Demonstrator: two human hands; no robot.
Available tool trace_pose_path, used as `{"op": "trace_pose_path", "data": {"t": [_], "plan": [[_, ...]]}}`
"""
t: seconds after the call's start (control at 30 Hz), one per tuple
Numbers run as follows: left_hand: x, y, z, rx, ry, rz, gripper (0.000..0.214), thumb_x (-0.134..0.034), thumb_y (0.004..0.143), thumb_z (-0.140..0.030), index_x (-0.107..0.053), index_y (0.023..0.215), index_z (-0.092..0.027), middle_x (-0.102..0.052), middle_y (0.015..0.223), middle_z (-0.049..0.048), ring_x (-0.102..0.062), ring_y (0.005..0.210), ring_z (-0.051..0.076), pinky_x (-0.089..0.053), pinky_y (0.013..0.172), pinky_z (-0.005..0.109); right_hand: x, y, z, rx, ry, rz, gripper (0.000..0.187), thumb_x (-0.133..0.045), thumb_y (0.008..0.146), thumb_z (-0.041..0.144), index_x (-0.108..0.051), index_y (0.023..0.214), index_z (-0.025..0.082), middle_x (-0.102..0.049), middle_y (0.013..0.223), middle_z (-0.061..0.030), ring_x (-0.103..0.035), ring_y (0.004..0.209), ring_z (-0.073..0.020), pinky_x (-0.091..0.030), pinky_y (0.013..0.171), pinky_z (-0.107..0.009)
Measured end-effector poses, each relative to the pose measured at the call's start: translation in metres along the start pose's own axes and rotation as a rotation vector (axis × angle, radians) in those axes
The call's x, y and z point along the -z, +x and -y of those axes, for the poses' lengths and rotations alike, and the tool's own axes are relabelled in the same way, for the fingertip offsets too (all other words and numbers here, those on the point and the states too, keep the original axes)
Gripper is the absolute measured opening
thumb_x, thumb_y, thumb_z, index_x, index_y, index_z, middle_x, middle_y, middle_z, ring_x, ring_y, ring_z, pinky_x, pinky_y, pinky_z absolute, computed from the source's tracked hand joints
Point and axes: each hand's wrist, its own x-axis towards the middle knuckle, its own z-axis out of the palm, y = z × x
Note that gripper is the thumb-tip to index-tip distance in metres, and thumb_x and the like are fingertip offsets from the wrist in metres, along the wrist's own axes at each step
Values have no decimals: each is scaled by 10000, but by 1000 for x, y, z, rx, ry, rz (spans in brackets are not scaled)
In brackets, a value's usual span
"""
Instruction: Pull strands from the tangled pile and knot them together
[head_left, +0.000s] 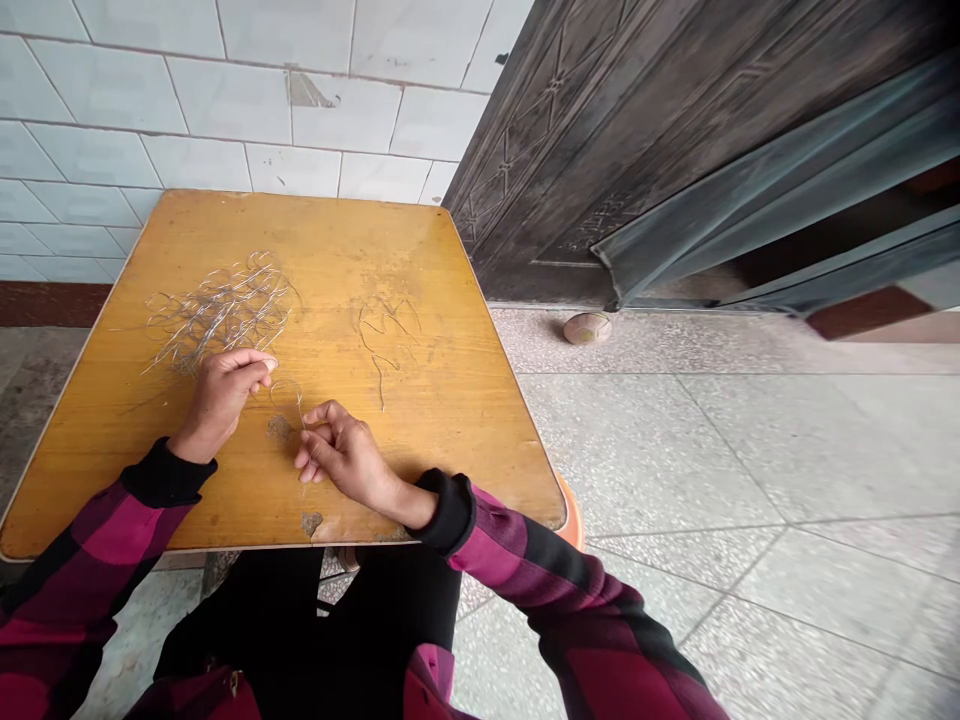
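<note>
A thin wire (300,402) with a loop at its upper end runs between my two hands, just above the wooden table (450,430). My left hand (225,392) is closed in a pinch of thumb and forefinger at the loop's side. Lower and to the right, my right hand (341,452) pinches the wire near its straight part, the other fingers curled. Beyond my left hand lies a tangled heap of thin silvery wires (225,315). A separate bent wire (379,365) lies on the table to the right of the heap.
A white tiled wall (225,100) stands behind the table. To the right are a dark carved door (555,170) with a bluish curtain (697,225) and a roundish stone-like object (587,328) on the floor. An orange stool edge (571,515) shows under the table's right corner.
</note>
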Motion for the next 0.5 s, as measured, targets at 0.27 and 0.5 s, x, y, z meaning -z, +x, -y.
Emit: {"op": "trace_pose_path", "data": {"t": [0.27,0.5], "plan": [[1,-1,-2,25,48,29,122,-637,659,-251,-653,558,-185,-555,504,-27,-437,497,96,-335,515,245,3,-2,-5,134,-231,57,56,-442,908,214,-451,955,187,-596,651,43,-592,487,-76,-495,493,-189],[2,-4,-2,25,177,196,174,-608,689,-288,-644,555,-184,-556,508,-18,-472,510,111,-354,519,243,11,0,-5,288,-611,194,148,-415,909,145,-545,975,166,-584,669,32,-562,535,-67,-452,566,-189]]}}
